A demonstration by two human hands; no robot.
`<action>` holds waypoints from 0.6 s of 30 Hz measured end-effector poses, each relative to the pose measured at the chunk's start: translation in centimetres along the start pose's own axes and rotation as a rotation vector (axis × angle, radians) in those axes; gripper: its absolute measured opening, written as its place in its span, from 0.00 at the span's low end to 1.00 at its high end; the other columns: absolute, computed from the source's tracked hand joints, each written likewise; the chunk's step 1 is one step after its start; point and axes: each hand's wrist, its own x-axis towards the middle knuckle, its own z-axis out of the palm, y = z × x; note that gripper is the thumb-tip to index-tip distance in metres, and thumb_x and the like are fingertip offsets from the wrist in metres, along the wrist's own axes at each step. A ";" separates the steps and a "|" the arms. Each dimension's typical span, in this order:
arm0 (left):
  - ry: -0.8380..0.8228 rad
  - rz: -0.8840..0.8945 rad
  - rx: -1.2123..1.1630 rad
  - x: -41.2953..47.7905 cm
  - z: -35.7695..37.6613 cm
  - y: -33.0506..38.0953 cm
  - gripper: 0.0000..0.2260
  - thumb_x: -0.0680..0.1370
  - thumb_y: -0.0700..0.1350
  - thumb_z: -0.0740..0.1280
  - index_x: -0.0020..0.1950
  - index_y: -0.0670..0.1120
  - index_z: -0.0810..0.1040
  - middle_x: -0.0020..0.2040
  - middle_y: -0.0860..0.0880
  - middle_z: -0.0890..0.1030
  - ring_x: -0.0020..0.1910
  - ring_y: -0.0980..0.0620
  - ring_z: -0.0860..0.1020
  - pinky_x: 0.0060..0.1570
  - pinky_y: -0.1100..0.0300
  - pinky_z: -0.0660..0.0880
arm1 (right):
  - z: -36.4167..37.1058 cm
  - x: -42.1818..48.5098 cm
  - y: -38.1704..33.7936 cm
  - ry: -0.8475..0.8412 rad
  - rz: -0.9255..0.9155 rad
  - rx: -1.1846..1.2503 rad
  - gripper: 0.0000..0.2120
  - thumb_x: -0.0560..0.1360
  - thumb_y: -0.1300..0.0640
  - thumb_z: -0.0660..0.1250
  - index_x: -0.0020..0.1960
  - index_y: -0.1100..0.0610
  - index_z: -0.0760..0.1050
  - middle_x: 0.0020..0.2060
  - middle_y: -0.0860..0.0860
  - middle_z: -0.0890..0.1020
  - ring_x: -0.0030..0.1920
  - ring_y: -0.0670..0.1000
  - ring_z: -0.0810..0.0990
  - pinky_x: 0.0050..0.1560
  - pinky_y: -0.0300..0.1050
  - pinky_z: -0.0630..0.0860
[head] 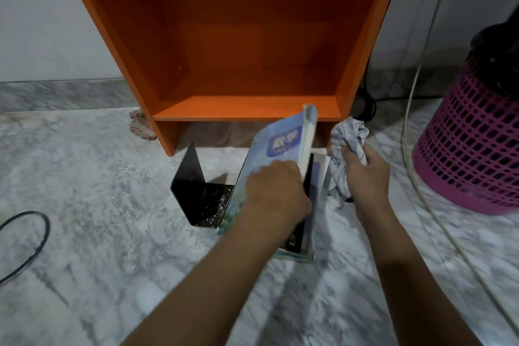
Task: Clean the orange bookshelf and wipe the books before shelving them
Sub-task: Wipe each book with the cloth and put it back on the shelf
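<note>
A light blue book (276, 146) is held tilted just in front of the orange bookshelf (247, 107), its top corner reaching up across the front edge of the lowest shelf board. The book is grasped at its lower long edge by the left hand (276, 191), whose fingers are curled round the cover and pages. A dark blue label with pale lettering is seen on the cover; the lettering is too blurred to be read.

Under that hand, a few more books (317, 191) are stood upright on the floor, touching the right side of a black metal book stand (196, 185). The stand's base is speckled with pale dust.

A crumpled grey-and-white cloth (349, 132) is clenched in the right hand (365, 168), just to the right of the blue book and close to the shelf's right foot.

The bookshelf is set against a pale wall, and its lower compartment is shown with bare orange boards. A brownish rag (140, 126) is seen lying by its left foot.

The whole scene is set on a grey-white marble floor (98, 205). A pink perforated basket (471, 154) is placed at the far right, with a cream cable (412, 109) hung beside it. A black cable (31, 241) is looped at the far left.
</note>
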 end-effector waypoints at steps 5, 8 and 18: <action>-0.200 0.088 0.109 -0.4 6.5 1.9 0.14 0.78 0.44 0.65 0.63 0.44 0.73 0.61 0.44 0.76 0.61 0.43 0.77 0.56 0.53 0.73 | 0.0 0.0 1.6 -0.081 0.039 -0.039 0.06 0.78 0.61 0.66 0.46 0.53 0.80 0.35 0.44 0.82 0.34 0.40 0.79 0.30 0.27 0.71; -0.212 0.111 0.076 -0.5 8.8 1.5 0.13 0.78 0.45 0.63 0.62 0.46 0.75 0.60 0.44 0.77 0.60 0.42 0.77 0.55 0.53 0.73 | 0.5 -0.1 3.4 -0.201 0.046 -0.171 0.06 0.78 0.61 0.65 0.50 0.56 0.81 0.40 0.47 0.84 0.36 0.36 0.79 0.34 0.29 0.72; 0.116 -0.304 -0.360 1.8 5.8 -9.4 0.10 0.78 0.51 0.63 0.48 0.45 0.74 0.45 0.45 0.80 0.43 0.44 0.78 0.45 0.52 0.77 | 0.3 -1.8 3.4 -0.125 -0.081 -0.339 0.10 0.76 0.52 0.67 0.54 0.56 0.80 0.51 0.53 0.81 0.53 0.53 0.79 0.56 0.50 0.75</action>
